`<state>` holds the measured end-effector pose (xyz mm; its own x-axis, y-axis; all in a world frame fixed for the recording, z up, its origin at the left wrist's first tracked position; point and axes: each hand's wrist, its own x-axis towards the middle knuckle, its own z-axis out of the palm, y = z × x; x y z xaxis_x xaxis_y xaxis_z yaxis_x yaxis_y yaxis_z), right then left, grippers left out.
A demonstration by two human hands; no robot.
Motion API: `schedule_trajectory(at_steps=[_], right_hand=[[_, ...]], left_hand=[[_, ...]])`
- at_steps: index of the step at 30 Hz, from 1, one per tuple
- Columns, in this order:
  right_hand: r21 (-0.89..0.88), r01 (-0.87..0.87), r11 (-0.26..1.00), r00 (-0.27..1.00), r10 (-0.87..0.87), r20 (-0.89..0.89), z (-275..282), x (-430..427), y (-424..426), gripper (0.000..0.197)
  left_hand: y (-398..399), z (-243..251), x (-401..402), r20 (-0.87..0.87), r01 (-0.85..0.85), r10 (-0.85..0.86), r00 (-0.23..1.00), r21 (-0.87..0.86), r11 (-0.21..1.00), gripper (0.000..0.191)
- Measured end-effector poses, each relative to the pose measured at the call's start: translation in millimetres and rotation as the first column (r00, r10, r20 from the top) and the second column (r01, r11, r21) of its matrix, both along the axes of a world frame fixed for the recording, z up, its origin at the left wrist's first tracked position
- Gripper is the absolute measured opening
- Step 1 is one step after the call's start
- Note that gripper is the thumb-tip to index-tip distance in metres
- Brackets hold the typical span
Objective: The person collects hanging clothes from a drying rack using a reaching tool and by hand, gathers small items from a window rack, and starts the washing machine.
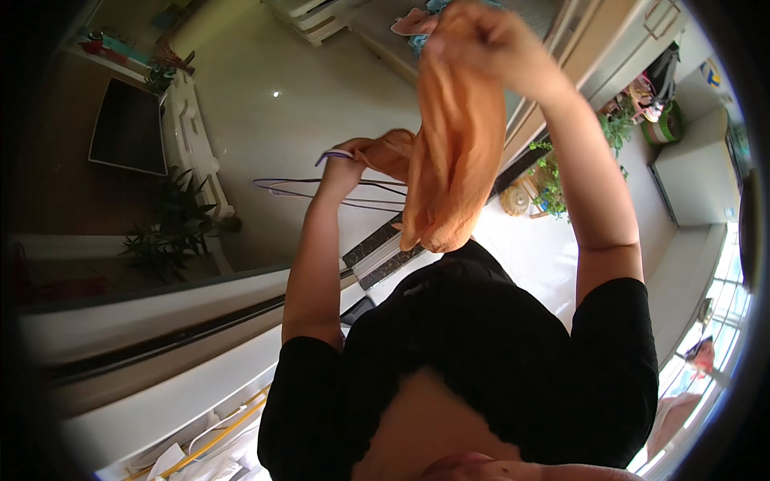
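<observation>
An orange cloth garment (460, 144) hangs bunched in front of my black-clad chest. My right hand (490, 51), raised high and a little blurred, grips its upper end. On the other side, my left hand (344, 171) is closed on thin wire hangers (289, 187) with dark purple and pale coating. Their hooks stick out by my fingers, and their lower wires run behind the cloth. A stretched part of the garment reaches my left fingertips and seems pinched there. How many hangers there are cannot be made out.
A sliding-door track (385, 255) crosses the floor below the garment. Green potted plants (550, 180) and a round glass jar (515, 199) stand at right. A television (129, 127) and white cabinet (189, 129) are at left. Pink and blue cloths (415, 24) lie on a surface beyond.
</observation>
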<state>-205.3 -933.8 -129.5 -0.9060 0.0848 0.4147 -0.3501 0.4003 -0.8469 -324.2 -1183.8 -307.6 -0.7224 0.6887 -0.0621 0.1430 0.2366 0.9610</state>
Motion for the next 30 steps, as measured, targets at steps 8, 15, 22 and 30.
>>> schedule_trajectory(at_steps=[8,15,22,30], right_hand=[[0.224,-0.383,0.896,0.790,0.192,0.583,-170,-139,3,0.034],[0.219,0.257,0.941,0.914,-0.311,0.262,-260,-302,175,0.026],[0.212,0.825,0.524,0.506,-0.852,0.138,-132,-363,328,0.043],[0.001,0.626,0.780,0.757,-0.608,0.237,-382,-318,259,0.049]], left_hand=[[63,57,-65,-0.302,0.008,-0.118,0.946,-0.343,0.939,0.022],[16,31,-100,-0.322,-0.427,0.390,0.863,-0.051,0.903,0.021],[-29,15,-39,-0.024,-0.662,0.684,0.729,-0.276,0.697,0.022],[1,-10,-32,0.038,-0.479,0.491,0.871,-0.165,0.862,0.020]])
